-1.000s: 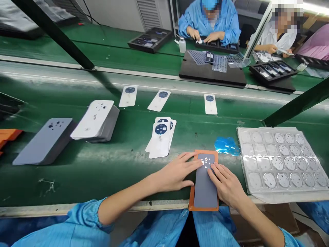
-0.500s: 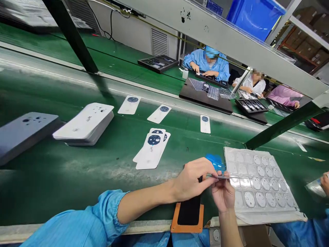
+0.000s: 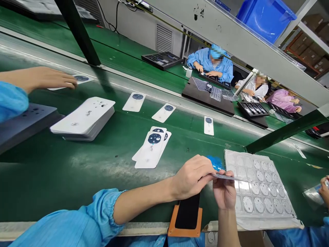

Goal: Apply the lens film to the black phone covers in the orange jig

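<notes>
Pinching a thin panel (image 3: 223,176) nearly edge-on — left hand (image 3: 193,176) at its nine o'clock, right hand (image 3: 224,195) around three — both grips narrow; blue film (image 3: 215,162) at eleven, clear tray (image 3: 241,171) at four.

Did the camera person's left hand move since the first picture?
Yes. The left hand moved rightward, nearer the foot of the green post beside the clear plastic tray.

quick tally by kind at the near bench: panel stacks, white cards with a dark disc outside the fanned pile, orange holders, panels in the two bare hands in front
Panel stacks: 2
White cards, one partly hidden by another person's hand: 4
Orange holder: 1
Thin panel, edge-on: 1
Total: 8
</notes>
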The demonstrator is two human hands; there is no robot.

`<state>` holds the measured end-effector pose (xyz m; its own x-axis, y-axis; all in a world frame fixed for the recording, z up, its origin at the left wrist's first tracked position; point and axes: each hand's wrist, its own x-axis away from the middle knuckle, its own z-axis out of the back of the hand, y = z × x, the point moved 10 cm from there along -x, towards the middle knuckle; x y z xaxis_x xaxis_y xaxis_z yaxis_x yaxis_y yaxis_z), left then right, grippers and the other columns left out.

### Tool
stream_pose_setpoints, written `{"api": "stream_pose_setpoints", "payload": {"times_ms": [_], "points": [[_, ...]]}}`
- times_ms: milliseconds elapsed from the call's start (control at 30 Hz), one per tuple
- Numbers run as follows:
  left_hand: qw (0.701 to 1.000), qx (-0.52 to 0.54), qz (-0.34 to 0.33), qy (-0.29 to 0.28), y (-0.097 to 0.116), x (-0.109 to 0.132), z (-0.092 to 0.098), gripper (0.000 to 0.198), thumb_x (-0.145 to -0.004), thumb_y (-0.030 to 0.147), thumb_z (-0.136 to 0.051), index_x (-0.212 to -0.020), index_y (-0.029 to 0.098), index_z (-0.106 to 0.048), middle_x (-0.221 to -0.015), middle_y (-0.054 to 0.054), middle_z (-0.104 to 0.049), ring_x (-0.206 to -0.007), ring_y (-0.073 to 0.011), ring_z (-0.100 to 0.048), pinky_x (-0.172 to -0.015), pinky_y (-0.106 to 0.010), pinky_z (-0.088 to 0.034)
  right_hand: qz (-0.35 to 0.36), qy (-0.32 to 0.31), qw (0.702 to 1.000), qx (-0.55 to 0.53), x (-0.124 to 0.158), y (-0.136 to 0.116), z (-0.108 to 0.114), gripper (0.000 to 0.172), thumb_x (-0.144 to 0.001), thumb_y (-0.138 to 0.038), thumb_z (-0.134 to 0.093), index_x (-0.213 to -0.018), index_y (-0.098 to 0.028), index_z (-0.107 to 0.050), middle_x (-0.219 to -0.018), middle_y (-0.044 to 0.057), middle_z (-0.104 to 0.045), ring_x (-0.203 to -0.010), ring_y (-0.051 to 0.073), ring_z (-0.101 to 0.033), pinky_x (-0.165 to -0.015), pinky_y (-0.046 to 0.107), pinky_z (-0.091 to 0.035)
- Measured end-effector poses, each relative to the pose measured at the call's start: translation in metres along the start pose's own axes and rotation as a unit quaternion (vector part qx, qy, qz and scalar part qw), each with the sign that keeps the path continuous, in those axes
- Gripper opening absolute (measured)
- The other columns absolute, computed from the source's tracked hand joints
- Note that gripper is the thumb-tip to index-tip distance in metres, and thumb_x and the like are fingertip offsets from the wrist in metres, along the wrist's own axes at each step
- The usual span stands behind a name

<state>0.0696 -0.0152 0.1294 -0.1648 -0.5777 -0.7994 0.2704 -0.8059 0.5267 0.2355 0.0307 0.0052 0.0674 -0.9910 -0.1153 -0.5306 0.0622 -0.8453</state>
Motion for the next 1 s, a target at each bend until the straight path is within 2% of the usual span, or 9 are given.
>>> {"api": "stream_pose_setpoints", "payload": {"times_ms": [100,233,300,400,500,633,833,933,1000], "points": [[0.986,0.038,0.118,-0.108,-0.028,-0.002,-0.013,0.009,-0.092,0.021,-0.06,-0.09,0.016,-0.067,-0.086,-0.006,-0.071,-0.086,-0.019,-0.065,-0.08,-0.031,-0.052,0.092,0.023,0.982,0.166,0.0,-0.032,0.002,0.015,-0.08,-0.037,-0.078,-0.084,-0.024,-0.071,-0.082,0.003,-0.074,-0.079,0.021,-0.072,-0.074,0.04,-0.061],[0.913,0.17,0.317,-0.192,-0.073,0.012,-0.026,0.019,-0.085,0.034,-0.066,-0.084,0.016,-0.071,-0.079,-0.002,-0.07,-0.071,-0.0157,-0.063,-0.064,-0.025,-0.051,0.144,0.045,0.922,0.356,0.01,-0.062,-0.012,0.015,-0.083,-0.027,-0.075,-0.094,-0.018,-0.072,-0.087,0.008,-0.076,-0.079,0.023,-0.072,-0.072,0.036,-0.061],[0.867,0.271,0.368,-0.2,-0.088,0.02,-0.036,0.022,-0.079,0.037,-0.073,-0.078,0.015,-0.072,-0.073,-0.002,-0.069,-0.067,-0.0157,-0.062,-0.065,-0.027,-0.051,0.174,0.017,0.907,0.382,0.015,-0.073,-0.031,0.02,-0.083,-0.025,-0.075,-0.101,-0.018,-0.071,-0.088,0.007,-0.076,-0.076,0.022,-0.072,-0.068,0.034,-0.061],[0.791,0.435,0.4,-0.161,-0.103,0.027,-0.049,0.029,-0.063,0.038,-0.086,-0.076,0.014,-0.074,-0.073,-0.004,-0.072,-0.07,-0.0187,-0.065,-0.072,-0.032,-0.052,0.217,-0.069,0.895,0.383,0.02,-0.08,-0.068,0.032,-0.084,-0.023,-0.073,-0.116,-0.022,-0.067,-0.097,0.007,-0.076,-0.083,0.022,-0.072,-0.074,0.035,-0.062],[0.747,0.515,0.404,-0.115,-0.114,0.033,-0.055,0.034,-0.052,0.041,-0.092,-0.066,0.015,-0.073,-0.066,-0.005,-0.071,-0.069,-0.0206,-0.065,-0.074,-0.036,-0.052,0.258,-0.123,0.863,0.417,0.024,-0.079,-0.097,0.036,-0.085,-0.017,-0.071,-0.12,-0.026,-0.065,-0.104,0.006,-0.074,-0.091,0.021,-0.071,-0.08,0.037,-0.06],[0.746,0.515,0.41,-0.107,-0.119,0.039,-0.057,0.037,-0.047,0.043,-0.094,-0.06,0.017,-0.072,-0.065,-0.007,-0.071,-0.067,-0.0206,-0.063,-0.067,-0.035,-0.051,0.31,-0.128,0.83,0.446,0.028,-0.08,-0.117,0.028,-0.086,-0.011,-0.067,-0.11,-0.024,-0.066,-0.092,0.005,-0.073,-0.082,0.019,-0.069,-0.073,0.035,-0.058],[0.765,0.496,0.397,-0.107,-0.118,0.035,-0.051,0.033,-0.047,0.038,-0.094,-0.06,0.017,-0.072,-0.065,-0.006,-0.072,-0.067,-0.0204,-0.063,-0.068,-0.035,-0.05,0.351,-0.107,0.794,0.486,0.033,-0.089,-0.128,0.02,-0.087,-0.007,-0.063,-0.099,-0.023,-0.065,-0.08,0.003,-0.07,-0.072,0.017,-0.065,-0.065,0.032,-0.054],[0.781,0.468,0.402,-0.1,-0.124,0.037,-0.051,0.032,-0.052,0.035,-0.092,-0.069,0.015,-0.074,-0.07,-0.006,-0.073,-0.072,-0.0216,-0.066,-0.071,-0.035,-0.052,0.332,-0.07,0.793,0.506,0.024,-0.079,-0.113,0.012,-0.089,-0.011,-0.061,-0.092,-0.022,-0.065,-0.077,0.002,-0.068,-0.069,0.015,-0.063,-0.064,0.029,-0.05],[0.797,0.436,0.412,-0.075,-0.134,0.04,-0.051,0.032,-0.06,0.035,-0.088,-0.081,0.014,-0.075,-0.081,-0.007,-0.076,-0.079,-0.0223,-0.068,-0.079,-0.037,-0.053,0.264,-0.022,0.822,0.504,0.004,-0.059,-0.086,0.007,-0.091,-0.021,-0.061,-0.085,-0.021,-0.065,-0.075,0.001,-0.066,-0.067,0.015,-0.06,-0.063,0.028,-0.048]]}}
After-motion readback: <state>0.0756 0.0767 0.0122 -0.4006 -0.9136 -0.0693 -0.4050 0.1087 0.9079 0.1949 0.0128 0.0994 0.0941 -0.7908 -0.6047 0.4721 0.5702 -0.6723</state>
